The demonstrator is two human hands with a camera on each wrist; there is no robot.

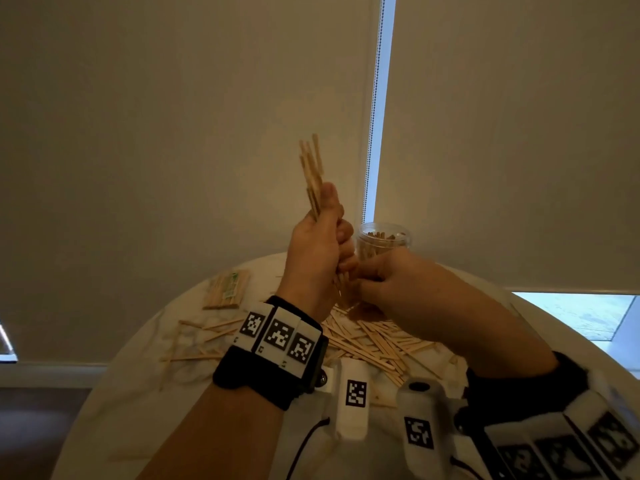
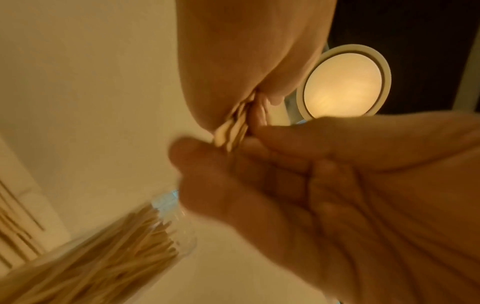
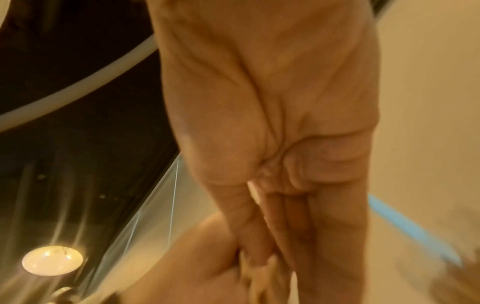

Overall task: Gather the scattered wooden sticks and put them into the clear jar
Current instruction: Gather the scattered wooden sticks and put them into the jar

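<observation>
Fingers of my left hand (image 1: 313, 251) are gripping a bundle of wooden sticks (image 1: 311, 171) upright while my right hand (image 1: 388, 282) is pinching its lower ends, squaring them; next, I judge, comes tipping them into the clear jar (image 1: 383, 242) just behind.

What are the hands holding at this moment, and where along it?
The left hand grips a bundle of wooden sticks around its middle, upright above the table. The right hand pinches the bundle's lower ends, in front of the clear jar.
</observation>
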